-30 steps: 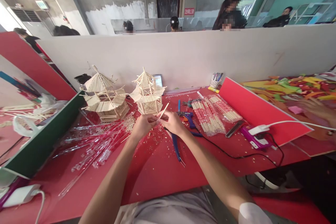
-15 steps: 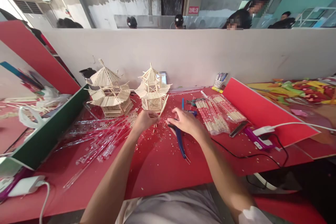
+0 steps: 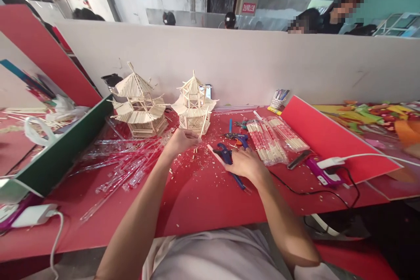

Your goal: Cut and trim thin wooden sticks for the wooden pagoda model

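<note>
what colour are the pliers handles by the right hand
Blue, on the pliers at the right hand; head view.

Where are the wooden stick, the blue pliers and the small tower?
wooden stick [image 3: 204, 127]: head view, middle of its shaft.
blue pliers [image 3: 223, 154]: head view, the blue handle.
small tower [image 3: 193, 85]: head view, its top roof.

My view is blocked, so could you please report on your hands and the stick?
Left hand pinching wooden stick, tilted, near small pagoda model. Right hand on blue pliers, grip unclear. Wood chips scattered on red table.
</note>
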`<action>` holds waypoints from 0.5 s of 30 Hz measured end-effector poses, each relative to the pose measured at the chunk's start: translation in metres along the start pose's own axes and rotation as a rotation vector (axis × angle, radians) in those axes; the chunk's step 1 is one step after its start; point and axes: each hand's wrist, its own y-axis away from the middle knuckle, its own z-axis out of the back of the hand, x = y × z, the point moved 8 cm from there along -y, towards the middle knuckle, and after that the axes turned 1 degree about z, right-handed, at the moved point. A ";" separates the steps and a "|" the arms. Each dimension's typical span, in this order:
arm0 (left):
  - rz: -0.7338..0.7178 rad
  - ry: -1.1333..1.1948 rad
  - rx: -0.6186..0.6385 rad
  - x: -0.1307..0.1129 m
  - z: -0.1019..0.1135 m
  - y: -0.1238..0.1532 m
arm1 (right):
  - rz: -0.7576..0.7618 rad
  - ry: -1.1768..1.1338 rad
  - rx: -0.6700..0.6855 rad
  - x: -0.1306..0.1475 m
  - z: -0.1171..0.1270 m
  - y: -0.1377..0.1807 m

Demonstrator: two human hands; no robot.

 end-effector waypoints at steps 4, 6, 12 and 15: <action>0.064 0.109 0.023 0.009 -0.004 -0.002 | -0.015 0.181 0.100 -0.003 0.017 0.008; 0.073 0.156 0.045 0.011 -0.007 -0.003 | 0.025 0.106 0.117 -0.004 0.024 0.011; 0.015 0.100 0.069 0.015 -0.008 -0.009 | 0.130 -0.163 0.024 0.005 0.029 0.009; -0.029 -0.019 0.041 0.017 -0.006 -0.010 | 0.175 -0.235 0.003 0.018 0.024 0.004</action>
